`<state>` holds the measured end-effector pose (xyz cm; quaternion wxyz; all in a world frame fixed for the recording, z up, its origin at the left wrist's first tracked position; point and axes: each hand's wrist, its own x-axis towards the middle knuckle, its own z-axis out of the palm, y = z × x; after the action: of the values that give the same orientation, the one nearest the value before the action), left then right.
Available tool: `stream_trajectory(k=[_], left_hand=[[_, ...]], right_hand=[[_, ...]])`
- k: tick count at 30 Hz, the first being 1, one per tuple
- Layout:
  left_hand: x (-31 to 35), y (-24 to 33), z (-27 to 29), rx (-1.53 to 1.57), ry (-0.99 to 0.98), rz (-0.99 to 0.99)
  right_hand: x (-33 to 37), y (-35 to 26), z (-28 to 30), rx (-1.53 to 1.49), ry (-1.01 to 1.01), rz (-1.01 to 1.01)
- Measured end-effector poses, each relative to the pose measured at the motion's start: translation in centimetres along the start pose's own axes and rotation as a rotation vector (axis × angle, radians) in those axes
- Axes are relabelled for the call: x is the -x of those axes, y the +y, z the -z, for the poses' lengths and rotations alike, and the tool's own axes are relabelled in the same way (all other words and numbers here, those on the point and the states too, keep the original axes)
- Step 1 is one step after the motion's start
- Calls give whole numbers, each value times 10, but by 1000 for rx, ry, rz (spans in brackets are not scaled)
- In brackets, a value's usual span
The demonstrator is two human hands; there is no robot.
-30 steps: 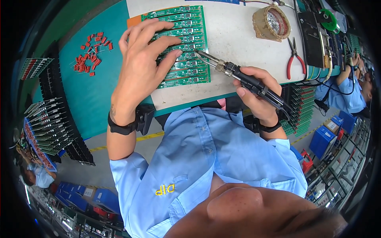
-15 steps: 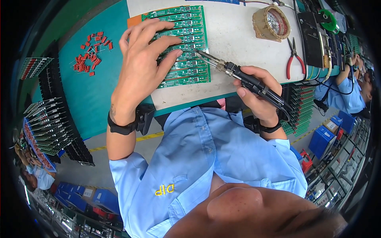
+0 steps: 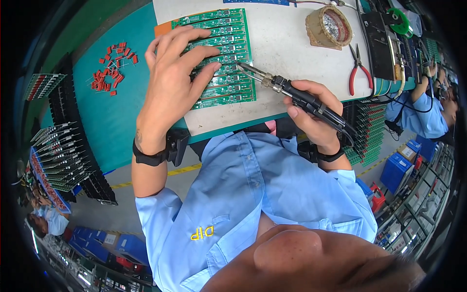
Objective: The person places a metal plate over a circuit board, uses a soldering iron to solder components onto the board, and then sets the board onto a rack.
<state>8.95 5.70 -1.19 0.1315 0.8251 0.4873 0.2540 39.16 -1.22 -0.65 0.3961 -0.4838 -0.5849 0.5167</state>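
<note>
A green panel of several joined circuit board strips [image 3: 233,90] lies on the white work surface, with dark chips along it. My left hand [image 3: 170,73] rests across its left part, fingers spread and pressing down, and hides some of the strips. My right hand [image 3: 318,114] is wrapped round a black soldering iron [image 3: 304,99] with a metal front end and a thin guide tube beside the tip. The iron slants up to the left, its tip at the right part of a middle strip. Whether the tip touches a pad is too small to tell.
Red box-shaped components with wire leads [image 3: 107,78] lie loose on the green mat [image 3: 92,124]. At the right are a round pot [image 3: 314,31], red-handled pliers [image 3: 359,73] and a green spool [image 3: 401,23]. Racked boards [image 3: 61,155] stand at left. A co-worker [image 3: 423,114] sits far right.
The whole view has shifted very slightly. Both hands, the soldering iron and the board panel keep nearly the same places relative to one another.
</note>
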Motion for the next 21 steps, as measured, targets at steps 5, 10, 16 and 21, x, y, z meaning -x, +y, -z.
stream_trajectory(k=[5,10,16,21], left_hand=[[-1,-1,0,-29,20,-24],[-9,5,4,234,252,131],[6,67,23,769,113,321],[-16,106,-2,1209,-96,523]], right_hand=[[7,-1,16,23,123,86],[-6,35,44,176,649,294],[1,47,51,125,413,440],[0,35,26,159,186,691]])
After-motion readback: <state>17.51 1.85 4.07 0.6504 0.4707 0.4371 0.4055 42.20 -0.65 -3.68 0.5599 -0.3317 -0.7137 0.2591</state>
